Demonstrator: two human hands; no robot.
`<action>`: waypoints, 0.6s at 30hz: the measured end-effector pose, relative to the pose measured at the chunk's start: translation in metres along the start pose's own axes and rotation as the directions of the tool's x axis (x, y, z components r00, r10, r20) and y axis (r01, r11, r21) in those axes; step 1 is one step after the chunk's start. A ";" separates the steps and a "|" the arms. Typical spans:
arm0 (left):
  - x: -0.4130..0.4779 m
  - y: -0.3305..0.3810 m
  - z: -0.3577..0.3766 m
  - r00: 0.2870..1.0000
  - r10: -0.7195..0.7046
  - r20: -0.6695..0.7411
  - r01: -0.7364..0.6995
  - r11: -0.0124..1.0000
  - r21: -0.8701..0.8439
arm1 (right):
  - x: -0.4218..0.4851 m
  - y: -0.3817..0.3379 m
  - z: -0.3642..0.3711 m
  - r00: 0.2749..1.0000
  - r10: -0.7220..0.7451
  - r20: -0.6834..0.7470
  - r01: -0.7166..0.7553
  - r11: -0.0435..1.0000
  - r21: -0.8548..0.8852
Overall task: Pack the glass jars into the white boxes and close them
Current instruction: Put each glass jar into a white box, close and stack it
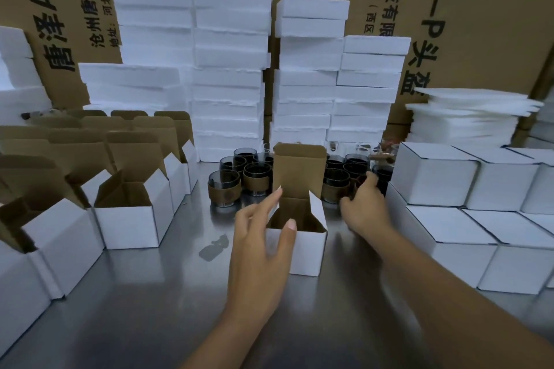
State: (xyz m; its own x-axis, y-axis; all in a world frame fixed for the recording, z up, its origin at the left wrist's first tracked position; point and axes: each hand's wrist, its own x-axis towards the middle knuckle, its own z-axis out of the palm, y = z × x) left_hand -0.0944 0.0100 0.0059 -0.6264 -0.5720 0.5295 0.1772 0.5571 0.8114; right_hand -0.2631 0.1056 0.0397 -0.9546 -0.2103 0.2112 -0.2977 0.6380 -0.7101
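Note:
An open white box (308,252) stands mid-table with its brown lid flap upright. My left hand (263,243) is at the box's near left corner, fingers spread, thumb at the front rim and index finger by the left side flap. Behind the box stands a cluster of dark glass jars (254,174) with brown sleeves. My right hand (364,207) reaches to the right of the box and curls around a jar at the right end of the cluster; that jar is mostly hidden by the hand.
Several open white boxes (129,219) line the left side of the steel table (168,308). Closed white boxes (467,219) are stacked at the right. Tall stacks of white foam pieces (230,69) and brown cartons (479,9) fill the back.

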 end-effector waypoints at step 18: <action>0.002 0.001 0.001 1.000 -0.006 0.001 0.006 1.000 -0.016 | -0.007 -0.007 -0.007 0.996 0.023 -0.089 -0.043 0.972 -0.230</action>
State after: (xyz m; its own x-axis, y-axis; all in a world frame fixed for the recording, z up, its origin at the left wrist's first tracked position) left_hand -0.0962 0.0102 0.0069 -0.6285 -0.5745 0.5244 0.1853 0.5442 0.8183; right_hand -0.2548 0.1075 0.0482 -0.9587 -0.1282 0.2538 -0.2513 0.7996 -0.5455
